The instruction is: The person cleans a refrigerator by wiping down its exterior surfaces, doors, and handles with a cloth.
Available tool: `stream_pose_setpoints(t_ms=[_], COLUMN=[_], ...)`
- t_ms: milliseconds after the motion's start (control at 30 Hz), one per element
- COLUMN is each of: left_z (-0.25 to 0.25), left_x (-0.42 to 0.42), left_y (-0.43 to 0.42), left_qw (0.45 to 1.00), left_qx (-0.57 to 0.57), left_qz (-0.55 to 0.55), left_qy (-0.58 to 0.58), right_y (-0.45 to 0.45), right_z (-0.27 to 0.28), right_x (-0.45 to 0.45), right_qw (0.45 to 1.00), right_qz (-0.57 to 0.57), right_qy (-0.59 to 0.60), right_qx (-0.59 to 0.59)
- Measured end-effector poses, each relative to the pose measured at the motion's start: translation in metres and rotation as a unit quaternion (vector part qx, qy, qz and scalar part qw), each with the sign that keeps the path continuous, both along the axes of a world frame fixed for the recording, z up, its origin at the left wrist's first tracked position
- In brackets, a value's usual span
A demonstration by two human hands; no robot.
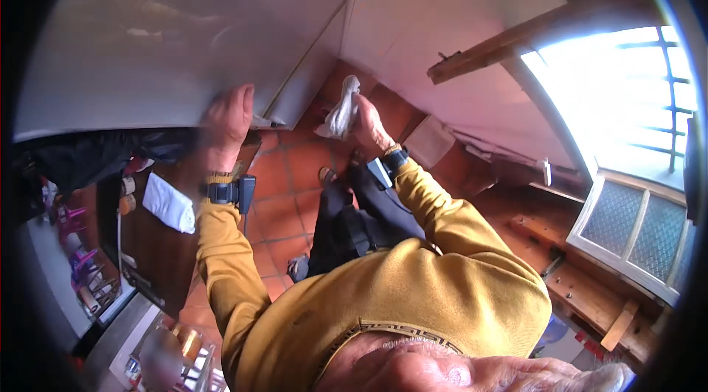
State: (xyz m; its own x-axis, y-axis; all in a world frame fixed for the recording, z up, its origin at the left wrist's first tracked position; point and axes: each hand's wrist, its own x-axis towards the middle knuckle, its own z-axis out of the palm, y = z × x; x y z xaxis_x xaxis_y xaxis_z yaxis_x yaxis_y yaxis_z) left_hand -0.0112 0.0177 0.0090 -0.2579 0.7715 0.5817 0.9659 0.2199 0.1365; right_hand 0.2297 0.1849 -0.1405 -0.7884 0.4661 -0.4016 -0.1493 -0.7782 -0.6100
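Note:
My right hand (369, 123) is closed round a crumpled white cloth (341, 113), which hangs over the tiled floor. At the lower edge of a large smooth grey-white panel (169, 45) is my left hand (231, 118), partly blurred. Its thumb side shows, but the blur and the angle hide whether its fingers grip the panel's edge. Both wrists carry dark straps with small devices.
A folded white cloth (169, 203) lies on a brown wooden surface at the left, near dark fabric (88, 163). Wooden workbench (590, 296) and an open, barred window (627, 104) are at the right. Red tiles (276, 207) cover the floor.

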Motion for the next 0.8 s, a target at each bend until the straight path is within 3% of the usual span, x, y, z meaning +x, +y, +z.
stream_pose_setpoints(t_ms=[33,100,133,200,267,300,333,400,467,533,567,667,767,800], left_z=[-0.003,-0.003,0.002,0.014,0.009,0.0,-0.013,-0.059,-0.081,-0.105,-0.112,-0.144,-0.16,-0.148], left_x=[0.0,0.004,0.011,0.016,0.034,0.045,0.054,0.071,0.081,0.09,0.095,0.093,0.095,0.093], left_y=[0.006,0.0,-0.005,-0.003,-0.009,-0.017,-0.025,-0.047,-0.044,-0.041,-0.037,-0.022,-0.02,-0.017], left_qw=[1.0,0.999,0.999,0.996,0.992,0.981,0.961,0.899,0.826,0.81,0.796,0.773,0.821,0.741], left_qx=[0.012,0.042,0.039,0.074,0.109,0.169,0.225,0.262,0.244,0.19,0.211,0.283,0.244,0.306], left_qz=[0.009,-0.007,0.007,0.001,0.013,0.086,0.158,0.279,0.323,0.369,0.362,0.326,0.287,0.26], left_qy=[-0.003,0.011,0.01,0.046,0.069,0.043,0.02,-0.213,-0.392,-0.414,-0.437,-0.466,-0.428,-0.538], right_y=[0.01,0.008,0.005,0.009,0.012,0.011,0.007,-0.001,0.006,0.003,0.0,-0.023,-0.049,-0.053], right_z=[-0.005,-0.021,-0.028,-0.033,-0.011,-0.001,0.005,0.005,-0.008,0.01,0.025,0.071,0.07,0.083], right_x=[-0.002,-0.004,-0.004,-0.014,-0.017,-0.024,-0.03,-0.041,-0.057,-0.067,-0.072,-0.099,-0.136,-0.144], right_qw=[1.0,0.952,0.898,0.731,0.718,0.925,0.997,0.995,0.979,0.968,0.957,0.957,0.857,0.774], right_qz=[0.009,0.014,0.015,0.006,0.074,0.072,0.065,0.093,0.074,0.091,0.089,0.118,0.074,0.027], right_qy=[-0.003,-0.021,-0.021,-0.01,-0.061,-0.051,-0.042,-0.024,-0.012,0.006,0.019,0.111,0.22,0.244], right_qx=[0.012,0.304,0.438,0.682,0.689,0.369,-0.008,0.017,0.192,0.233,0.275,0.24,0.461,0.583])
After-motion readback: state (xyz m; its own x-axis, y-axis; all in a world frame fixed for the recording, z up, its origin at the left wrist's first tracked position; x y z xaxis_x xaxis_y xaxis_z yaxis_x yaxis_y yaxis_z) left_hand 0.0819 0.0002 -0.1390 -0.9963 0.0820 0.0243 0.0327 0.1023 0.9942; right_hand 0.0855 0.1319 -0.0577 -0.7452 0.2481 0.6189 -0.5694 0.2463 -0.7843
